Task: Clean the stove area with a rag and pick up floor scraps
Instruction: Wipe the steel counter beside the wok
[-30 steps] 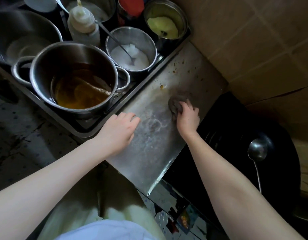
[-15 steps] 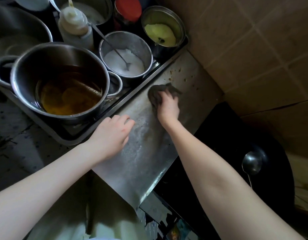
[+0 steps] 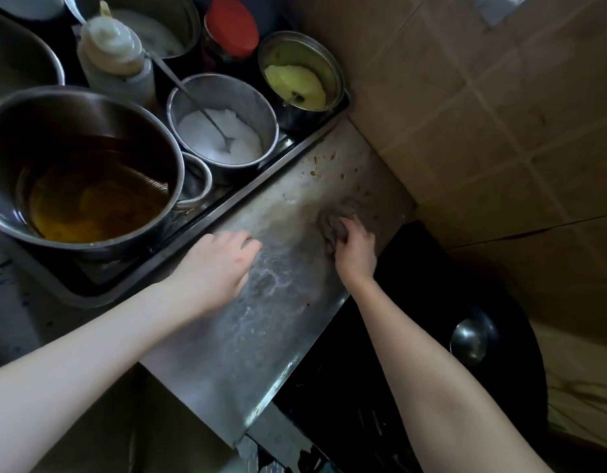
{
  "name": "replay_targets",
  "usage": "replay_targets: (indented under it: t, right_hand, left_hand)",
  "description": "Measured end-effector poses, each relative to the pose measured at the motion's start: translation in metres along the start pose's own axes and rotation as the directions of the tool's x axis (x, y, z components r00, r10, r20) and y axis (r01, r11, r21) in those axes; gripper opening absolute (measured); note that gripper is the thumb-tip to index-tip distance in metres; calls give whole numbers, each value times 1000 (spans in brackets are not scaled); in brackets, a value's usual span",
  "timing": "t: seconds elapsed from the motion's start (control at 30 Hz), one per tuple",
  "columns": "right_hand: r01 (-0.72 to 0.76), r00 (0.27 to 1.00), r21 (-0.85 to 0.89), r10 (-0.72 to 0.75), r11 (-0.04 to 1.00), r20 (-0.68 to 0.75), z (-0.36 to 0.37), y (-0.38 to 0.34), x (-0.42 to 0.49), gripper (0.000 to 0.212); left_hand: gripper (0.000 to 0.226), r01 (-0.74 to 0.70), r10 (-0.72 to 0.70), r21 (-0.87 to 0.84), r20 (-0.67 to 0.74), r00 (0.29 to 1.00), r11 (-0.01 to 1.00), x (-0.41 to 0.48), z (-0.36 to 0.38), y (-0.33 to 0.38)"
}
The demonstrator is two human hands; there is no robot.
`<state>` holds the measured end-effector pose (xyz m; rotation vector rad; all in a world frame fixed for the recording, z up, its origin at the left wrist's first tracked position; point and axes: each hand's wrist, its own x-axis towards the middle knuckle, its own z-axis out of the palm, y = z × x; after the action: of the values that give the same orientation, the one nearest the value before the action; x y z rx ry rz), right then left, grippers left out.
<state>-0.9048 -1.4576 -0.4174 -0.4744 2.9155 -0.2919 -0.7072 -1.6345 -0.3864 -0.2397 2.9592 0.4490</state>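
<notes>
A steel counter panel [image 3: 268, 336] beside the stove is wet and smeared, with brown crumbs [image 3: 317, 165] at its far end. My right hand [image 3: 355, 249] grips a dark grey rag [image 3: 336, 216] and presses it on the panel near the wall. My left hand [image 3: 220, 264] rests flat on the panel's left edge, fingers straight, holding nothing. A black wok [image 3: 431, 336] sits on the stove to the right, with a steel ladle [image 3: 469, 341] lying in it.
A steel tray [image 3: 257, 186] left of the panel holds a big pot of amber oil [image 3: 90, 186], a bowl of white powder with a spoon [image 3: 223, 131], a pot of yellow paste [image 3: 295, 83], a squeeze bottle [image 3: 114, 59] and a red-lidded jar [image 3: 232, 27]. A tiled wall [image 3: 483, 114] stands close behind.
My right hand has dragged the rag from the tray's edge back to the right, toward the wall. My left hand stayed on the panel's edge.
</notes>
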Motion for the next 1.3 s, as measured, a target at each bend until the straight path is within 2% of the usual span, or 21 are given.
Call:
replay_targets:
  t: [0.13,0.37,0.67,0.83,0.93,1.03,1.17,1.3]
  right_hand:
    - [-160,984,42,162,986,-68,-11,18,24,35]
    - [-217,973,-2,216,976,-79,-14,6,65,34]
    - [34,999,-37,-33,999,22,-8,-45,96,40]
    - [288,955,-62,-281,956,98,-1,-64,90,38]
    - [342,936,-71,-333,937,116,-4,-50,88,37]
    - [285,957,-61,-280,956,80,-11,-22,89,36]
    - [76,997,-48,-76,996,-6,-19,22,88,40]
    - [-67,993,53,72,996,-92,-27,45,97,40]
  left_hand:
    - [40,3,-3,-6,-14,1000,1000,12,3,2]
    - [37,4,-7,-34,-72,997,999,25,6,4]
    - [37,18,-19,-11,-94,995,1000,44,4,3]
    - [40,21,-22,-7,-74,997,1000,49,6,7]
    - [40,22,-22,-8,-68,997,1000,50,6,10]
    - [39,24,-25,-23,-65,998,999,54,5,11]
    - [38,20,-22,-38,-64,998,999,58,4,13]
    - [38,19,-23,-60,-68,997,998,62,2,14]
